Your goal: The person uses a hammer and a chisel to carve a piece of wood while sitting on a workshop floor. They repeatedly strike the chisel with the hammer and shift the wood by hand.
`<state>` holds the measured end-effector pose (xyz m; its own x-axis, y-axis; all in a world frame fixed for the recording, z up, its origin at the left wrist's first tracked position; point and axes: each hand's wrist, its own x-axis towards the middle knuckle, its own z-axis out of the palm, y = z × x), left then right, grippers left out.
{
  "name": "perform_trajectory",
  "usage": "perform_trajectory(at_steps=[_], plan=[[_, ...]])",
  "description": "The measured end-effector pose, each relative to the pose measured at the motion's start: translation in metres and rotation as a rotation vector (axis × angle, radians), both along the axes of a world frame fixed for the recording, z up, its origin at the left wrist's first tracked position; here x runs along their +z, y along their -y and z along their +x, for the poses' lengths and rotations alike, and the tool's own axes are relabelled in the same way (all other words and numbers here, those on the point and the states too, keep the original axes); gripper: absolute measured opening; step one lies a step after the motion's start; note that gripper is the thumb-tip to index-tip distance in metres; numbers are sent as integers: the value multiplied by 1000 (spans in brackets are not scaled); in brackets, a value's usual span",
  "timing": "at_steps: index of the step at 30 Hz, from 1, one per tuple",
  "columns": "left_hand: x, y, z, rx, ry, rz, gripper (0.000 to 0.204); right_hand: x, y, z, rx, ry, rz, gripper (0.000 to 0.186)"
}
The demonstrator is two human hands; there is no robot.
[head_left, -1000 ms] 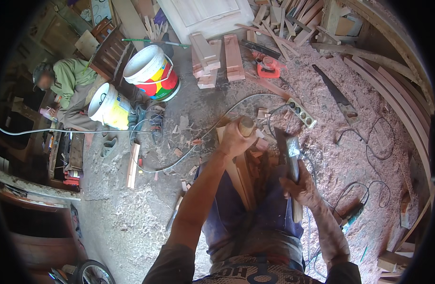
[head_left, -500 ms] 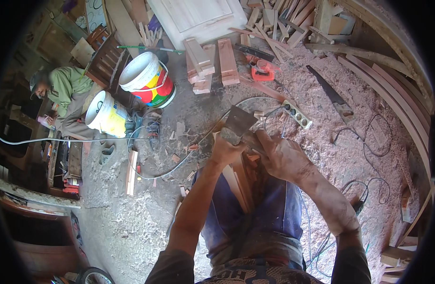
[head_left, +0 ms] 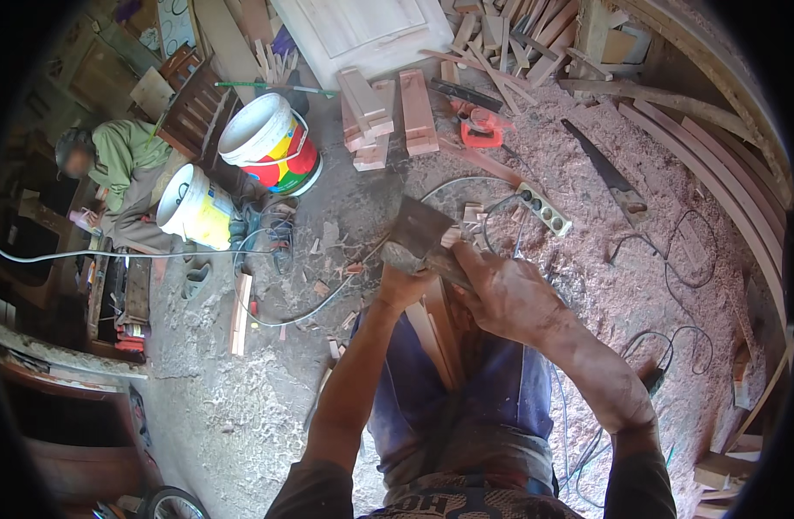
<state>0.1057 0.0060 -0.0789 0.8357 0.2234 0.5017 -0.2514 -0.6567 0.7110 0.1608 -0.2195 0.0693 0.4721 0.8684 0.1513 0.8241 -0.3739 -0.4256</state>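
Note:
A hatchet (head_left: 421,227) with a broad, dark, flat blade and a blunt grey back is raised over my lap. My right hand (head_left: 511,292) is closed around its short handle. Under the hatchet's back, my left hand (head_left: 407,285) is closed at the upper end of a wooden strip (head_left: 430,333); the hatchet partly hides its grip. The strip stands between my knees, and other narrow wood lies against it. Where the blade sits over the wood, I cannot tell whether they touch.
Two paint buckets (head_left: 272,145) stand at the left, near a seated person in a green shirt (head_left: 124,156). Ahead are cut boards (head_left: 417,112), a red power tool (head_left: 481,130) and a power strip (head_left: 544,210). A handsaw (head_left: 605,169) lies on shavings at right; cables cross the floor.
The hatchet has shifted slightly left and its blade has turned. My right hand has moved a little left with it. The left hand has moved slightly lower.

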Motion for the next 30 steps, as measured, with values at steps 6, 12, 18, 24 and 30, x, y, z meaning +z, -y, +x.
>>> perform_trajectory(at_steps=[6, 12, 18, 24, 30], plan=[[31, 17, -10, 85, -140, -192, 32, 53, -4, -12, -99, -78, 296, 51], [19, 18, -11, -24, 97, -104, 31, -9, -1, -4, -41, -108, -67, 35], [24, 9, -2, 63, -71, -311, 32, -26, 24, -27, -121, -326, 173, 41], [33, 17, 8, 116, -67, -172, 28, -20, 39, -31, -242, -518, 285, 54], [51, 30, 15, 111, -157, -242, 21, -35, 52, -23, -246, -616, 304, 57]])
